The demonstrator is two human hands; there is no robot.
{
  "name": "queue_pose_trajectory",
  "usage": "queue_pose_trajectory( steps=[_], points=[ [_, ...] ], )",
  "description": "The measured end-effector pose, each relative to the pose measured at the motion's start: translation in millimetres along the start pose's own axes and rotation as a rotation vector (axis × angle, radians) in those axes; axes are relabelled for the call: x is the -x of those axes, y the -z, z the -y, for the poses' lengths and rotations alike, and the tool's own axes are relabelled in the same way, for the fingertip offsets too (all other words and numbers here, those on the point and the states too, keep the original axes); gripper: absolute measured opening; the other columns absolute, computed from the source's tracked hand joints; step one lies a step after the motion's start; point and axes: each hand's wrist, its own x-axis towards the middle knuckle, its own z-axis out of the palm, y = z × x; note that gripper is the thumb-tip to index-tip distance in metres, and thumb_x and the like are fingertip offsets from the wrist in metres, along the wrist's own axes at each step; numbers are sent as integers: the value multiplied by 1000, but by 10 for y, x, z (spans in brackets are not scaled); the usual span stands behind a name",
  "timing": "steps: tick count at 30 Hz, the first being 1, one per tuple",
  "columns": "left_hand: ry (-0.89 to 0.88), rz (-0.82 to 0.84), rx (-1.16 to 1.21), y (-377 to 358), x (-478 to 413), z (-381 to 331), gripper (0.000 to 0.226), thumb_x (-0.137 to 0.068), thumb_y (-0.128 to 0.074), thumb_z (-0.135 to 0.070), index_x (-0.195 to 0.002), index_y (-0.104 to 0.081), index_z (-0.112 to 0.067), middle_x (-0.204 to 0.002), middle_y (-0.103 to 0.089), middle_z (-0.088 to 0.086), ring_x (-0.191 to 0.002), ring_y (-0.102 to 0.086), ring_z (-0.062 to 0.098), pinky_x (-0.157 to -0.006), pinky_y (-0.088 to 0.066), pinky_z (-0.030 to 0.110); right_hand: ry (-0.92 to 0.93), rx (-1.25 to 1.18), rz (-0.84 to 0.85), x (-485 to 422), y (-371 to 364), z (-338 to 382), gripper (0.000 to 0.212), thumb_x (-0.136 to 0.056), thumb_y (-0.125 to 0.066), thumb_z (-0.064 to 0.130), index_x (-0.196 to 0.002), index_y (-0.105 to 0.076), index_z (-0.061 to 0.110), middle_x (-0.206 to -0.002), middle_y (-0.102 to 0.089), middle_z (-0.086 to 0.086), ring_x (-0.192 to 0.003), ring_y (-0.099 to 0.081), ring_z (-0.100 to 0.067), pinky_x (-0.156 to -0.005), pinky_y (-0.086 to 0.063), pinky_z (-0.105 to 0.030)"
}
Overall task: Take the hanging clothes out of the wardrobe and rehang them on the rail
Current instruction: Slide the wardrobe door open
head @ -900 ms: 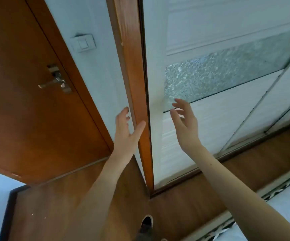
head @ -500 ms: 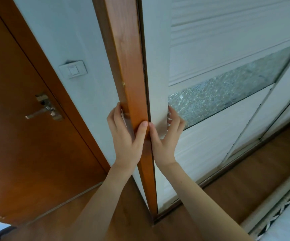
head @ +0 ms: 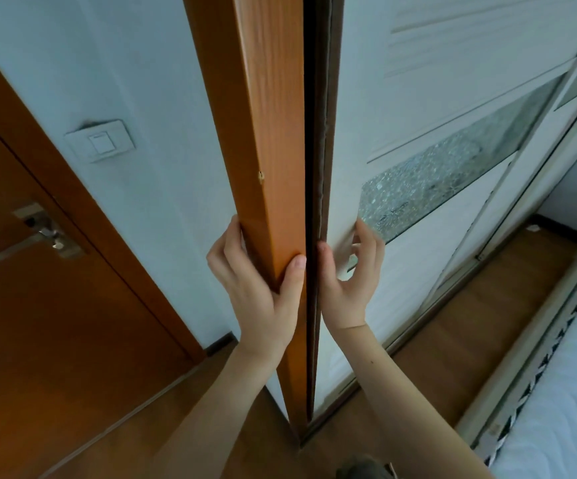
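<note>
The wardrobe's orange wooden side post rises through the middle of the view. My left hand grips this post, fingers behind it and thumb on its front face. A white sliding wardrobe door with a band of crackled glass sits to its right. My right hand holds the door's left edge, thumb at the edge and fingers curled onto the door face. A narrow dark gap shows between post and door. No clothes or rail are visible.
A brown room door with a metal lever handle stands at left, a light switch on the white wall beside it. Wooden floor runs along the wardrobe. A white bed edge lies at right. My shoe shows at bottom.
Both hands rose from open air to the wardrobe; the left took hold of the post, the right the door edge. A dark gap has opened between post and door.
</note>
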Motion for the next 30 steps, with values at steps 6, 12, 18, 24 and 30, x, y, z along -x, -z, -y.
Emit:
queue_pose_trajectory(
  steps=[6,12,18,24,30],
  points=[
    [9,-27,-20,-47,15,12,83,-87,-48,-59,-136,-39,8,-130,-41,26,-113,-53,29,-89,-54,29,-8,28,-23,-241,133,-124,53,-88,-64,33,-127,-54,-2,-114,-56,-13,-101,-53,-15,-86,-48,-25],
    [15,-122,-22,-166,36,9,85,-88,-44,-61,-135,-39,10,-129,-41,28,-114,-52,30,-82,-56,36,8,33,-69,-522,213,-340,60,-91,-57,43,-127,-53,-4,-113,-55,-16,-100,-51,-16,-87,-48,-33],
    [-10,-96,-73,-167,33,-18,83,-90,-44,-57,-131,-40,15,-123,-43,34,-110,-53,28,-88,-49,19,10,28,-72,-860,350,-630,64,-91,-55,48,-127,-52,-5,-115,-53,-19,-102,-52,-21,-85,-49,-38],
    [-571,-379,-380,-233,226,-276,35,-82,-66,-20,-112,-49,-13,-92,-52,14,-91,-51,26,-81,-50,44,61,43,-18,-1236,533,-957,57,-90,-62,39,-124,-52,-5,-112,-54,-18,-100,-53,-25,-79,-50,-37],
    [41,279,-7,-1687,184,-307,39,-89,-58,-26,-124,-56,-9,-116,-53,-1,-110,-54,12,-94,-48,34,97,47,59,-1615,729,-1258,57,-88,-64,38,-121,-52,-7,-107,-54,-19,-97,-51,-21,-78,-47,-30]
  ],
)
